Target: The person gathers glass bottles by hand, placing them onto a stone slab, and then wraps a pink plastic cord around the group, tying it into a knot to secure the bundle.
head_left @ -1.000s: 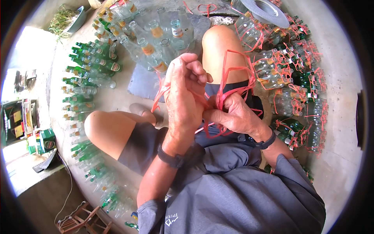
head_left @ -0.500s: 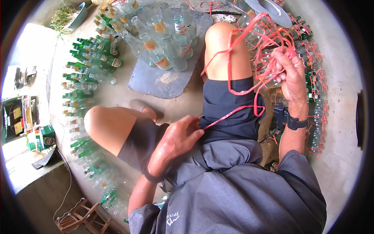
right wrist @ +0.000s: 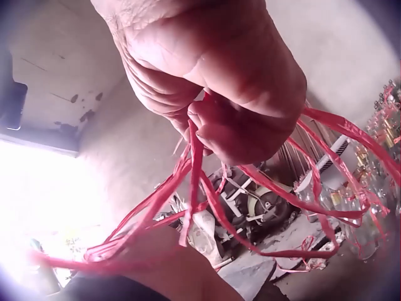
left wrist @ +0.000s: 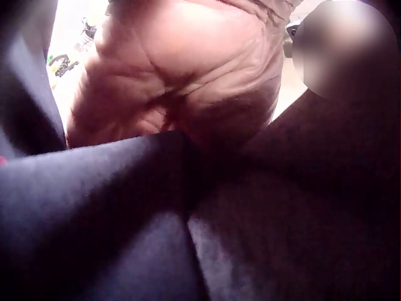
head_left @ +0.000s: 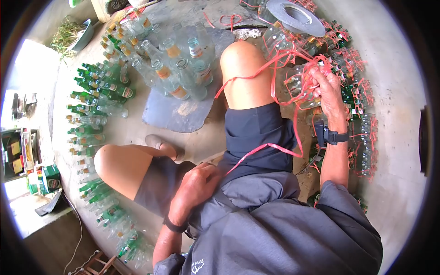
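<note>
Raised over the bottles at the right, my right hand (head_left: 327, 94) grips a loose bundle of red plastic string (head_left: 275, 91). In the right wrist view, curled fingers of that hand (right wrist: 219, 81) hold several strands (right wrist: 276, 200) that hang in loops. One strand crosses the raised knee, and another runs down over the dark shorts towards my left hand (head_left: 195, 185). That hand lies low at the lap, back upward, its fingertips hidden. The left wrist view shows its palm (left wrist: 182, 69) behind dark cloth (left wrist: 94, 188); whether it holds the strand I cannot tell.
Clear bottles (head_left: 181, 75) stand on a dark slab (head_left: 172, 114) ahead. Green and clear bottles (head_left: 103, 110) line the left side; bottles tied with red string (head_left: 357, 94) fill the right. A grey hat (head_left: 295, 17) lies at the upper right, a wooden chair (head_left: 98, 265) at the lower left.
From working together at the middle, my hands have parted: the right went up and right with the string, the left down to the lap. The string now spreads across the right knee.
</note>
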### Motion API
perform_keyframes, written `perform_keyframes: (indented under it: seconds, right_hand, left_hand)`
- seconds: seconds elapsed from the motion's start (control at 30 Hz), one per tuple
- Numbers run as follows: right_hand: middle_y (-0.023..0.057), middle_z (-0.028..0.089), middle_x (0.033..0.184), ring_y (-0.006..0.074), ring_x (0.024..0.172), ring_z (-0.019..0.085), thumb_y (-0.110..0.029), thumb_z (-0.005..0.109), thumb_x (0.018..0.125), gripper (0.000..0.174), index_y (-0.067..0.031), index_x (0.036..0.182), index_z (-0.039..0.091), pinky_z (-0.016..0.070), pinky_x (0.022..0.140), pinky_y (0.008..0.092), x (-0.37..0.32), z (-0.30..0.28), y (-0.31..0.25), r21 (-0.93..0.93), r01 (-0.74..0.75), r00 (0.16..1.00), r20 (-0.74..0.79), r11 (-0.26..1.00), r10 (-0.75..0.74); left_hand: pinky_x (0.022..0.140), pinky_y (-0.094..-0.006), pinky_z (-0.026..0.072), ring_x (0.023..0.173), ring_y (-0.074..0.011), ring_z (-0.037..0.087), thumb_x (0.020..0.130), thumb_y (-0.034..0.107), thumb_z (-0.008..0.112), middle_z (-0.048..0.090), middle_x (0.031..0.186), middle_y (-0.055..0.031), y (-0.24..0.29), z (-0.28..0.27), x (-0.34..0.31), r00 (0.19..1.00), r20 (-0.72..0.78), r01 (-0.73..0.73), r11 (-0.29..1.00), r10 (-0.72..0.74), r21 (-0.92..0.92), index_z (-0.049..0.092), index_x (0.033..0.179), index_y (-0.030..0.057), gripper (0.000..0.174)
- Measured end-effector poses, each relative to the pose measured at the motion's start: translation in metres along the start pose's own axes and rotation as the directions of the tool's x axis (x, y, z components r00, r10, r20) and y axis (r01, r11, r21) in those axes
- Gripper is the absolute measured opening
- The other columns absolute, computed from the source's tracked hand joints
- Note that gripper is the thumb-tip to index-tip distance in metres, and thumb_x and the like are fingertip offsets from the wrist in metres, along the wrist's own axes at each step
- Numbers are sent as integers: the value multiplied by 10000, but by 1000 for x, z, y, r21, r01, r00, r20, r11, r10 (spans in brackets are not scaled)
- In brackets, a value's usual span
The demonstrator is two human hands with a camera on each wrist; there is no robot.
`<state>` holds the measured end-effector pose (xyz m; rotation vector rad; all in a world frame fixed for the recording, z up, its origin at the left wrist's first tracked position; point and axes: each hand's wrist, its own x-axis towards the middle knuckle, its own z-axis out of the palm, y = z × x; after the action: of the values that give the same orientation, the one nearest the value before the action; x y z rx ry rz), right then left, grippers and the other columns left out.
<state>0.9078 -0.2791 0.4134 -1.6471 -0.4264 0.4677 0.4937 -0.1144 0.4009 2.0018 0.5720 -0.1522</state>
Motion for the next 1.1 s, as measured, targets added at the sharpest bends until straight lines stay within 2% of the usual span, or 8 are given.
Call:
perform_keyframes:
  seconds: [0.07,0.5,0.6,0.73,0.77,0.9,1.03,1.1]
  right_hand:
    - [-40,578,747,25,547,470,-295,710,967,230,-67,946,690,380,473,205,-1,-2,8,-85,-89,995,30,992,92]
    - [-49,524,643,45,514,445,-257,673,959,245,-90,784,640,345,456,265,6,3,52,-426,-150,980,59,892,193]
    - [-51,518,643,54,513,443,-260,667,964,250,-92,781,635,355,461,274,1,-4,74,-472,-143,968,115,870,221]
    - [55,551,623,225,635,611,-252,673,944,237,-19,904,680,476,601,380,-6,-6,84,-682,-65,950,180,728,254]
    - [179,658,799,385,820,684,-248,678,929,261,-5,1025,688,528,741,445,1,-18,118,-705,69,968,217,706,122]
    - [215,665,1126,410,952,683,-218,690,923,299,-16,1143,678,560,800,458,-21,-9,82,-893,257,966,231,369,-114]
    - [179,669,1053,326,919,704,-134,691,928,229,-17,1125,683,560,758,389,-37,31,1,-727,325,946,238,605,-221]
    - [129,654,1002,225,879,698,-59,703,913,199,-18,1107,681,547,722,325,-64,59,-46,-436,398,895,377,807,-238]
  left_hand:
    - [859,-414,554,979,-371,700,881,132,710,712,1050,-179,7,-3,0,994,23,112,992,-111,-50,732,1062,6,221]
    - [820,-405,542,943,-349,699,912,130,678,710,983,-190,2,3,0,1000,2,-3,1000,3,-13,715,1044,-16,200]
    - [791,-377,539,888,-307,711,955,114,641,709,920,-196,7,0,-2,987,-17,157,987,-158,-27,681,1049,-30,177]
    - [715,-336,517,747,-205,647,1024,106,564,662,797,-117,9,0,-2,970,-96,209,967,-224,-146,602,1013,-29,141]
    - [692,-322,508,714,-168,615,1040,103,540,638,771,-82,9,-1,-1,967,-136,191,964,-218,-185,578,997,-23,138]
    - [659,-277,480,695,-111,576,1059,101,512,585,742,-31,12,-2,4,951,-208,159,940,-228,-302,565,996,-5,134]
    - [620,-258,446,672,-81,544,1045,91,544,583,743,-18,32,-11,10,960,-213,98,934,-179,-343,580,1009,-6,110]
    - [627,-263,449,682,-82,540,1042,93,553,587,748,-21,46,-15,16,968,-211,57,935,-138,-350,587,1020,-8,109]
